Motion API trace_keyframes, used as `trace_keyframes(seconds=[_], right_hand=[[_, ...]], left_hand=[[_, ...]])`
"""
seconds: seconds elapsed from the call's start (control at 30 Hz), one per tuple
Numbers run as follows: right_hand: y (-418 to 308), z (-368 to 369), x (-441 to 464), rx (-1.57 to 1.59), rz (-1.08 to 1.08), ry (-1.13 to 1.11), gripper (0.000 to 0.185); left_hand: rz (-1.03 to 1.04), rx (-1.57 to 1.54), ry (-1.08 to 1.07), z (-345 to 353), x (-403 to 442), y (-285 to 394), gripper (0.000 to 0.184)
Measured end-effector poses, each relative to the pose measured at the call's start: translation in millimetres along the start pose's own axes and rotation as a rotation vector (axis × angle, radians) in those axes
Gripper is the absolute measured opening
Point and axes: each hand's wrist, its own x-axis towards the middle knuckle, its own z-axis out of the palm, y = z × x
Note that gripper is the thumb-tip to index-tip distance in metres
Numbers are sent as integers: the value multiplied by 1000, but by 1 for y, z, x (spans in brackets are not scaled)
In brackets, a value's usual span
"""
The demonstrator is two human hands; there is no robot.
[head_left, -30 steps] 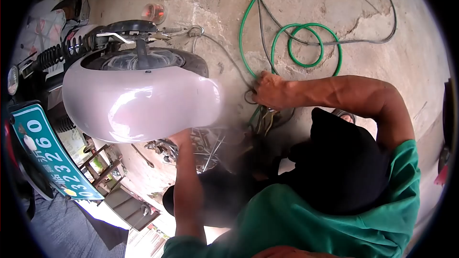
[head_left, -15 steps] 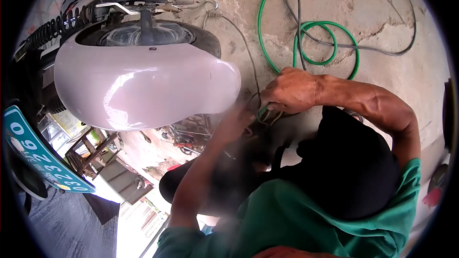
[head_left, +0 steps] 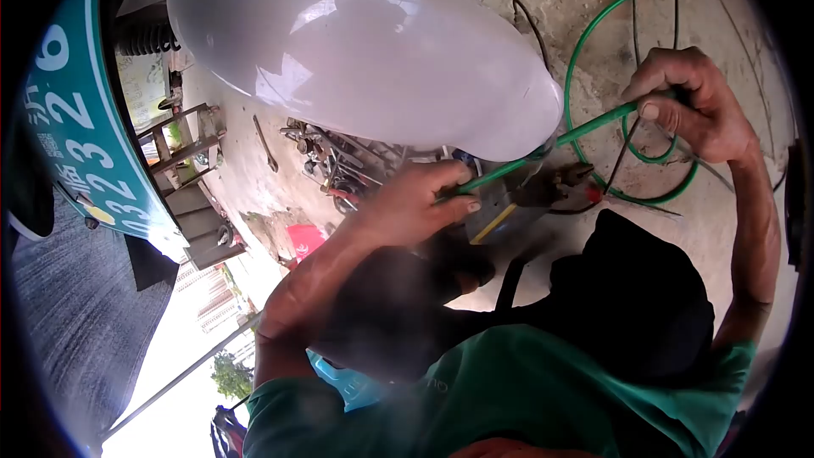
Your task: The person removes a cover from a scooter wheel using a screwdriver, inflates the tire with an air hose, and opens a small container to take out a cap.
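A stretch of green hose [head_left: 585,129] runs between my two hands, slanting up to the right. My left hand [head_left: 415,203] pinches it near one end, thumb and fingers closed round it. At the right, my right hand [head_left: 699,110] grips the hose between thumb and curled fingers. Just above the held stretch is the pale, glossy rear fender [head_left: 373,51] of a two-wheeler, its narrow tip close to the hose. More of the hose lies looped on the floor behind my right hand.
Several metal tools [head_left: 339,171] lie on the floor beyond my left hand. A green number plate [head_left: 76,127] stands at the far left, near a metal frame [head_left: 182,153]. Dark cables [head_left: 634,17] cross the concrete floor at the upper right. A yellow strip [head_left: 493,225] lies below the hose.
My hands were close together by the fender tip; now they are apart, the right one farther right, with the green hose stretched between them. The view has shifted, bringing the fender higher.
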Motion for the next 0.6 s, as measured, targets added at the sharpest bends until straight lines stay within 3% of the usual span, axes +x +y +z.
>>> trace_keyframes(seconds=[0.03,0.07,0.2,0.27,0.37,0.4,0.47,0.6], right_hand=[[-3,-13,-9,-20,11,44,18],[-5,-25,-20,0,74,88,20],[-11,-48,-49,-192,187,108,22],[-4,-55,-59,-235,205,139,20],[5,-53,-57,-247,227,163,17],[12,-53,-51,-226,223,155,15],[27,-58,-34,-225,207,126,14],[58,-73,-2,-261,156,111,15]], left_hand=[[0,31,-52,1,2,-1,17],[-130,-120,-114,13,5,-27,18],[-194,-193,-305,69,14,-84,23],[28,-36,-376,101,16,-149,24],[26,-47,-396,104,16,-171,26],[-34,76,-436,85,18,-142,27],[-83,156,-417,70,12,-137,27],[28,167,-156,65,-11,-142,26]])
